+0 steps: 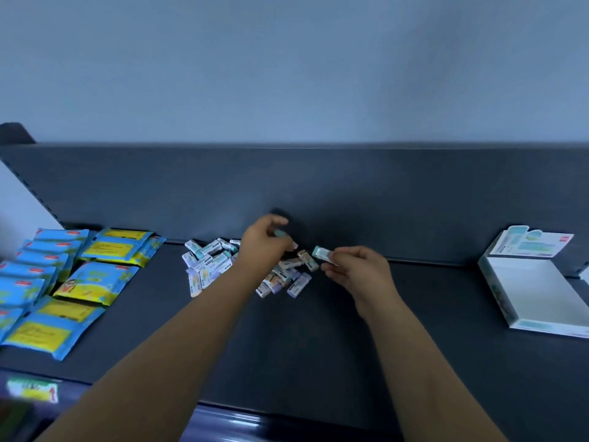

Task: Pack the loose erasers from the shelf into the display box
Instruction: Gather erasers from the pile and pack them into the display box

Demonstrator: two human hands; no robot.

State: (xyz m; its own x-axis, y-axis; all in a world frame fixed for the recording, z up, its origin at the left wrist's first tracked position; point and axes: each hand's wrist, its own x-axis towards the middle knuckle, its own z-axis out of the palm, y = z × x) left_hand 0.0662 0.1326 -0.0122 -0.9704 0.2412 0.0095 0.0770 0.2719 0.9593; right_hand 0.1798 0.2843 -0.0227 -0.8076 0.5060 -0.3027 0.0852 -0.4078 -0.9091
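A pile of several small wrapped erasers (207, 266) lies on the dark shelf (318, 346), against its back panel. My left hand (264, 244) hovers over the pile's middle and pinches a teal eraser (280, 233) between its fingertips. My right hand (360, 269) is just right of the pile and holds another teal-and-white eraser (322, 252) at its fingertips. The white display box (535, 291) stands open at the far right of the shelf, its printed lid (532, 244) leaning on the back panel. Its inside looks bare.
Several blue-and-yellow packets (67, 282) lie in rows on the left part of the shelf. A dark back panel (318, 186) runs along the rear. The shelf's front edge (239, 409) is near the bottom of the view.
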